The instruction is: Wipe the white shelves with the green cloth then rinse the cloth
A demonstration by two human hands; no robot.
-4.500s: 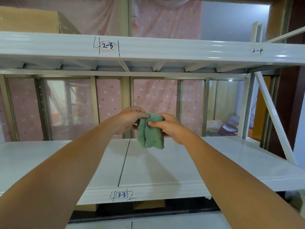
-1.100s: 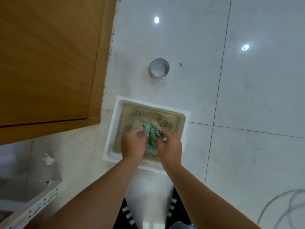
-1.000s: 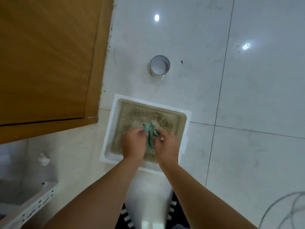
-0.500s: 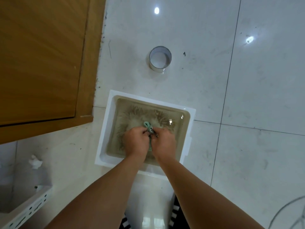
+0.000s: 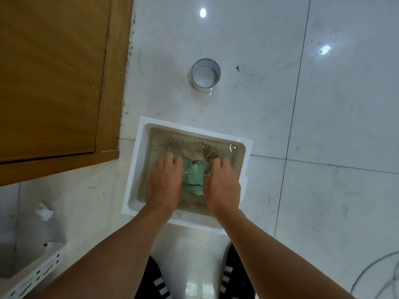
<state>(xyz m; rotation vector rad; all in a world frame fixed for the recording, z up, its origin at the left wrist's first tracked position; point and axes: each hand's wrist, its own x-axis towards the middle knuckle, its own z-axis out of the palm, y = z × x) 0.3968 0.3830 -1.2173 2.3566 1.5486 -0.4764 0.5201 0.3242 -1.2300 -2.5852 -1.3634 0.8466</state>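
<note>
The green cloth (image 5: 192, 176) lies spread under murky water in a white rectangular basin (image 5: 138, 160) on the tiled floor. My left hand (image 5: 164, 182) grips the cloth's left side and my right hand (image 5: 222, 184) grips its right side, both dipped in the water. The cloth's outer edges are hidden under my fingers. The white shelves are out of view.
A wooden door (image 5: 54, 78) fills the upper left. A short metal ring (image 5: 206, 77) stands on the floor beyond the basin. A perforated white shelf bracket (image 5: 36, 275) lies at the lower left, and a thin cable (image 5: 375, 272) at the lower right. My black shoes (image 5: 155, 283) show below.
Earlier I held the cloth at the shelf. Over the last second my hands, bunched together on the cloth, have moved apart and spread it open in the water.
</note>
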